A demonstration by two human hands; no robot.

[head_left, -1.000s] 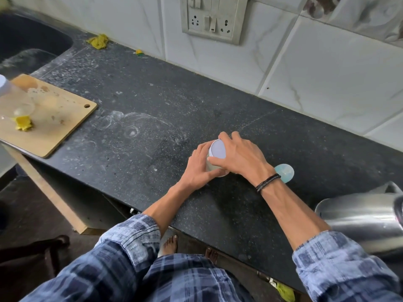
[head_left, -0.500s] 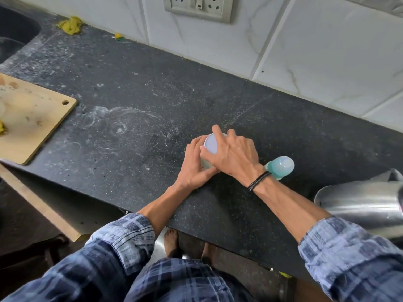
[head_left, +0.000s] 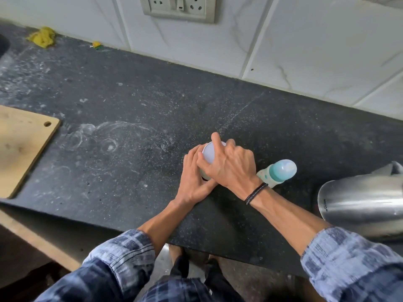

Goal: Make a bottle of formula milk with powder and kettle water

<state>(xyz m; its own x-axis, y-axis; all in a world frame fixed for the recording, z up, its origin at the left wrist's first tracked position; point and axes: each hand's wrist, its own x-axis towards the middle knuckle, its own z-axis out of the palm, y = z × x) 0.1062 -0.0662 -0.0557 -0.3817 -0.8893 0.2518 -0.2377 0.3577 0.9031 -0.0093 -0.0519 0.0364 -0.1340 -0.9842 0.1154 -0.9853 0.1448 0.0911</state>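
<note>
A small round powder container with a pale lavender lid [head_left: 209,154] stands on the black counter [head_left: 130,110]. My left hand [head_left: 192,182] wraps around its body from the left. My right hand [head_left: 231,166] lies over the top, fingers clamped on the lid's rim. Most of the container is hidden by both hands. Just right of my right wrist stands a baby bottle [head_left: 280,172] with a teal cap, untouched. A shiny steel kettle [head_left: 362,201] sits at the right edge of the counter.
A wooden cutting board [head_left: 21,147] overhangs the counter's left end. A yellow cloth scrap [head_left: 42,37] lies by the tiled wall. A socket panel [head_left: 178,7] is on the wall. The counter's front edge runs under my forearms.
The view has shifted right and down. My hands stay on the container; the right hand's fingers have turned a little around the lid.
</note>
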